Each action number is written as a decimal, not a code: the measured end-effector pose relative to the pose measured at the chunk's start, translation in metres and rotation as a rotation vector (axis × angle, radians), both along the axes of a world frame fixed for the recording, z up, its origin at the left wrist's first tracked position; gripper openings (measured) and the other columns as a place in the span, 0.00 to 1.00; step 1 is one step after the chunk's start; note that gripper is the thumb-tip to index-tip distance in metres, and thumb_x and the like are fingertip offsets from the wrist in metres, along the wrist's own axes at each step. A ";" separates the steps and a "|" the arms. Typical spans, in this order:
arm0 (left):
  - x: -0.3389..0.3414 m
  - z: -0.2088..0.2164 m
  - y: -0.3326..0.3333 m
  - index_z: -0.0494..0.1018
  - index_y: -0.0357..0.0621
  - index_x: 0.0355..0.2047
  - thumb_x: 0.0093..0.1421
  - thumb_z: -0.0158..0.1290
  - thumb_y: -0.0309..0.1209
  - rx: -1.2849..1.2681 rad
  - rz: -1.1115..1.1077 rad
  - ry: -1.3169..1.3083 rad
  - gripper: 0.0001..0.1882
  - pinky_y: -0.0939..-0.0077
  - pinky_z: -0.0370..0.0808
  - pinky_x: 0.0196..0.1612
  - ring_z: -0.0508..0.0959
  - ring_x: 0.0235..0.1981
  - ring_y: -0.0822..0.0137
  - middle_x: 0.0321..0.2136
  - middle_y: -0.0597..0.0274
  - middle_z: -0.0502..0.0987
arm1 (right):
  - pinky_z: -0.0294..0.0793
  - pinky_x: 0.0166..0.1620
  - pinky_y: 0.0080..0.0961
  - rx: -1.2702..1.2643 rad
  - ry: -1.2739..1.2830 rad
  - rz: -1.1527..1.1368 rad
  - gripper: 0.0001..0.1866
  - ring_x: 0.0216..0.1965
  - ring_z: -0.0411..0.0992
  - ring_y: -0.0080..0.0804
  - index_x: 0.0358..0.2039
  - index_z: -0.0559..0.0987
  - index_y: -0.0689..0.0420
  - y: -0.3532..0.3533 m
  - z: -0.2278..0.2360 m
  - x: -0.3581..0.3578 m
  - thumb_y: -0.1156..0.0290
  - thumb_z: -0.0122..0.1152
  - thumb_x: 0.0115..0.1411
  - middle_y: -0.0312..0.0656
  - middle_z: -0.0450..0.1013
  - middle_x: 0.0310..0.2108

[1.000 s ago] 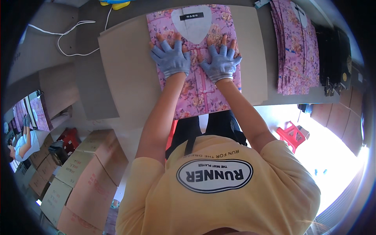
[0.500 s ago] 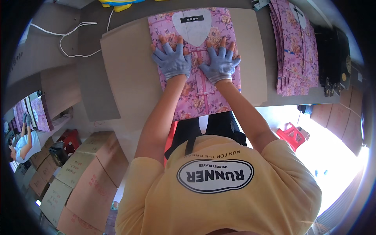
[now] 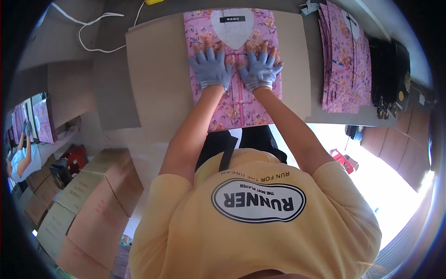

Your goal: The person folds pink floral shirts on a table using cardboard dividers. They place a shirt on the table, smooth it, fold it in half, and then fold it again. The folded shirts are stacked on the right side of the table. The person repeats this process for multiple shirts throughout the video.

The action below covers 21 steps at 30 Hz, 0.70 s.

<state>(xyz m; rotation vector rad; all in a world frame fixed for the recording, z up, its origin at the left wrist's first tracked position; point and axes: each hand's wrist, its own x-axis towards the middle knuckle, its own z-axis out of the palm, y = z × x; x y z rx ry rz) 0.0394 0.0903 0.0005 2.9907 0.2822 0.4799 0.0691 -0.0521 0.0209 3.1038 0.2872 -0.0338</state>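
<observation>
Both hands wear grey-blue gloves with bare fingertips. My left hand (image 3: 211,69) lies flat, fingers spread, on the left half of a flat pink floral packet (image 3: 231,114). On its right half rests my right hand (image 3: 260,70), also palm down with fingers apart. A pale shield-shaped panel (image 3: 232,35) with a dark label marks the packet's far end, and darker pink bands run down its middle. Whether it is one piece or several stacked, I cannot tell. Beneath it is a large brown cardboard sheet (image 3: 158,83) on the table.
A pile of similar pink packets (image 3: 346,69) stands at the right, beside black bags (image 3: 388,74). A white cable (image 3: 100,50) lies at the far left. Cartons (image 3: 100,200) are stacked lower left; another person (image 3: 25,160) works beyond them. A red stool (image 3: 341,160) is at the right.
The view has shifted slightly. Both hands stay flat on the packet with only a small shift, and its near edge now appears a little farther from my body.
</observation>
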 end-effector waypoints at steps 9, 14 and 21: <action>-0.074 -0.002 -0.062 0.68 0.41 0.55 0.56 0.49 0.44 -0.285 -0.159 0.072 0.29 0.41 0.54 0.60 0.57 0.64 0.45 0.62 0.45 0.61 | 0.41 0.59 0.74 0.084 -0.174 0.003 0.27 0.69 0.43 0.57 0.61 0.65 0.23 -0.009 -0.028 0.004 0.44 0.45 0.59 0.47 0.48 0.69; -0.086 -0.002 -0.067 0.68 0.42 0.55 0.55 0.51 0.42 -0.391 -0.156 -0.035 0.29 0.41 0.53 0.61 0.57 0.64 0.44 0.61 0.41 0.60 | 0.40 0.59 0.71 0.086 -0.169 0.007 0.26 0.69 0.43 0.54 0.60 0.66 0.26 -0.008 -0.029 0.003 0.44 0.43 0.60 0.48 0.48 0.69; -0.089 0.010 -0.046 0.73 0.48 0.46 0.51 0.54 0.39 -0.497 -0.257 -0.032 0.21 0.46 0.58 0.60 0.68 0.54 0.49 0.47 0.50 0.72 | 0.37 0.61 0.71 0.049 -0.068 -0.035 0.28 0.70 0.40 0.51 0.63 0.62 0.27 -0.005 -0.025 0.004 0.46 0.42 0.61 0.49 0.45 0.70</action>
